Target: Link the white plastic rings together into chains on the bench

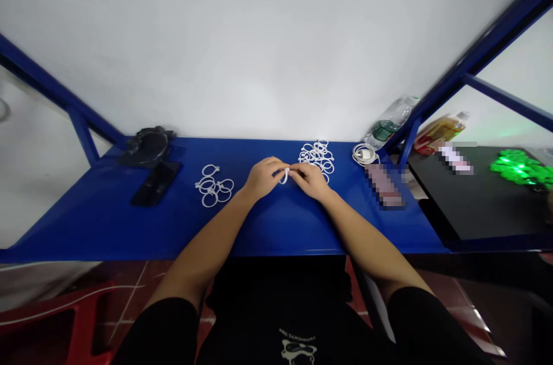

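Note:
Between my two hands, over the middle of the blue table [276, 232], is a white ring [284, 178]. My left hand [264, 177] pinches it from the left with closed fingers. From the right, my right hand [311, 179] grips the same ring, the fingertips of both hands almost meeting. Parts of the ring are hidden behind the fingers. Just beyond my right hand lies a pile of white rings [318, 153], partly covered by that hand. To the left of my left hand is a smaller group of white rings [210, 186], some with a small tab.
A black phone-like slab [156, 183] and a black bag [149, 146] lie at the left. On the right are a coiled white cable [365, 154], a blurred-out flat item [384, 186] and a plastic bottle [386, 129]. Blue metal bars [410, 143] rise at both sides.

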{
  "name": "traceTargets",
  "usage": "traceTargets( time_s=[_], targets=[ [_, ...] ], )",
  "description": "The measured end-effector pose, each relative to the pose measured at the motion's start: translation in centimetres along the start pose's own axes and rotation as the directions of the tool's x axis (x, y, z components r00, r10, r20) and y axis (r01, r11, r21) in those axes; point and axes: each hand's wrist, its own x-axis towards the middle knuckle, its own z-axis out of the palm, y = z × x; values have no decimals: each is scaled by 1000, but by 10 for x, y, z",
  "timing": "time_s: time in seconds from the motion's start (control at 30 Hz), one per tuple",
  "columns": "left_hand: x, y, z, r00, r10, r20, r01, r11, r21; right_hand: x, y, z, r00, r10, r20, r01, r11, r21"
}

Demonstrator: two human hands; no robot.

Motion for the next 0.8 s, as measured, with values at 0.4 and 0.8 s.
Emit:
traceTargets(
  time_s=[0.4,0.8],
  targets=[
    [3,0,-3,997,70,36,-69,997,-26,-2,0,1,994,-48,-98,47,999,-11],
    [4,11,-3,987,-142,72,144,989,-21,-4,-8,-1,999,-8,-47,4,997,-82]
  ],
)
